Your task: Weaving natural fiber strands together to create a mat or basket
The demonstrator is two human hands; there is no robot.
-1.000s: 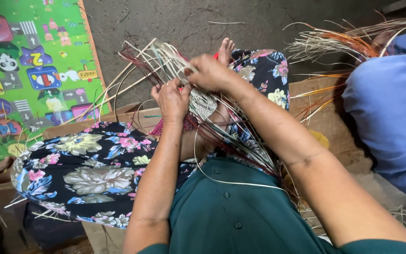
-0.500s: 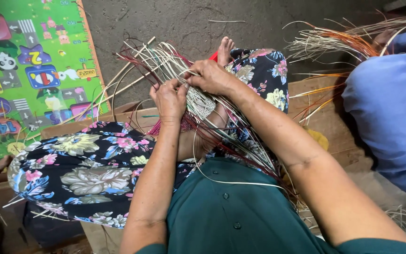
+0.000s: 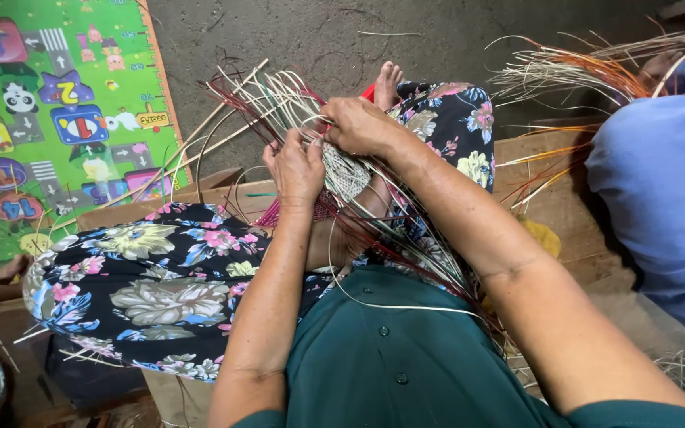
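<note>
Seated on flowered trousers (image 3: 144,285), a person's left hand (image 3: 296,165) and right hand (image 3: 362,125) both pinch pale strips of a half-woven mat (image 3: 346,174) held above the knees, beside a green playmat (image 3: 49,119).

Woven piece (image 3: 348,176) mostly hidden behind left hand (image 3: 296,166) & right hand (image 3: 360,127); fingertips buried in strips, grip can't tell. Person in blue (image 3: 660,198) cut off at right edge. Play mat (image 3: 49,119) cut off left/top.
</note>
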